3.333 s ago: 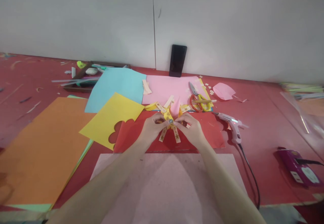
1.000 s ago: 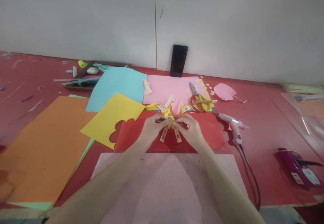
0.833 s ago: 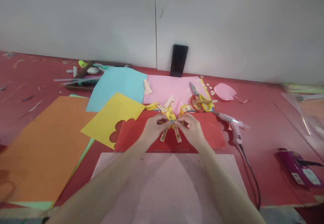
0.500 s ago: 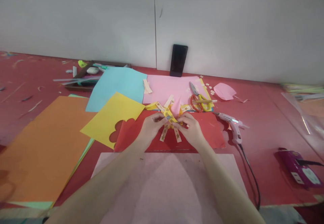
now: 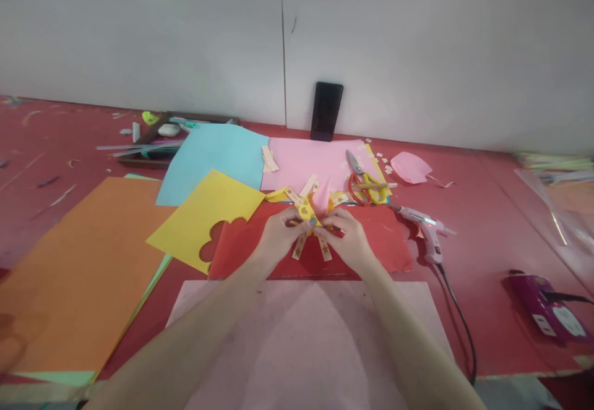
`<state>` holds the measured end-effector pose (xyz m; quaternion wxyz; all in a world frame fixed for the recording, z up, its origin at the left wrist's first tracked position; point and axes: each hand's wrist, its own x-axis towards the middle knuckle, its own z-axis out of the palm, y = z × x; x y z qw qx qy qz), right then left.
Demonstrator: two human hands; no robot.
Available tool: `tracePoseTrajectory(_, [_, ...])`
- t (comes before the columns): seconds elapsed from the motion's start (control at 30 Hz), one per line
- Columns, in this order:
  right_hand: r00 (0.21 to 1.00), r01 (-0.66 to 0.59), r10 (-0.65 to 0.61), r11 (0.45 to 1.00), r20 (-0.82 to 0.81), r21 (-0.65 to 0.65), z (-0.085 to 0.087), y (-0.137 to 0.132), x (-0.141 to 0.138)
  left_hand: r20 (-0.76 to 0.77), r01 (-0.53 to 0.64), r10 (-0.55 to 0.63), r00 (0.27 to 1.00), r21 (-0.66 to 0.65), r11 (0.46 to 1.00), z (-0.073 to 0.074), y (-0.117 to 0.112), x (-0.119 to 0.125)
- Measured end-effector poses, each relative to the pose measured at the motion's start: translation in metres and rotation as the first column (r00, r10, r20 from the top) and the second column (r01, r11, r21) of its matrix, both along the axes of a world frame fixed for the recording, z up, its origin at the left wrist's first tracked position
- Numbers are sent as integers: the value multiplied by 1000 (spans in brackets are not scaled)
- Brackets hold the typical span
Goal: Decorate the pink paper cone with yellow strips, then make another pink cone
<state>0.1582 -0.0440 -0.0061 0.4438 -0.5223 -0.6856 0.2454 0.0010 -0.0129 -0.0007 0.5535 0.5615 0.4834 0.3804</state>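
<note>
Both my hands close round a small paper craft piece. My left hand (image 5: 279, 230) grips its left side with the thumb pressed on the front, and my right hand (image 5: 347, 234) pinches its right side. The piece has a yellow patterned paper band (image 5: 305, 213), a pink paper cone (image 5: 322, 198) pointing up, and pale strips (image 5: 325, 249) with brown stars spreading outward. A red sheet (image 5: 380, 237) lies beneath it. My fingers cover part of the band, and whether the piece rests on the sheet I cannot tell.
Scissors (image 5: 356, 166) lie behind my right hand, and a pink glue gun (image 5: 431, 237) with a cord sits right. A black phone (image 5: 327, 111) leans on the wall. Yellow (image 5: 208, 212), blue (image 5: 218, 159) and orange sheets (image 5: 88, 274) spread left. A purple power strip (image 5: 547, 311) lies far right.
The yellow band has turned slightly between my fingers, and my left thumb has shifted a little to the right. Both hands keep their hold.
</note>
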Motion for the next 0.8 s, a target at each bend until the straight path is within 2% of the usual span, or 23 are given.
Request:
tracePoseTrajectory(0.17, [1000,7,-8,1000,3,14,0,1,1,1,-20,20,1000,-18,1000,5,-1,1])
tracePoseTrajectory(0.33, [999,23,-22,1000,-26,21,-1,1,2,-92,17,-11,996,64,998,0,-1,0])
tracePoseTrajectory(0.43, [999,27,-27,1000,-25,12,0,1,2,-98,17,-11,995,60,998,-2,-1,1])
tracePoseTrajectory(0.8, [997,15,-17,1000,-72,-24,5,0,3,58,-11,9,998,27,1000,5,0,0])
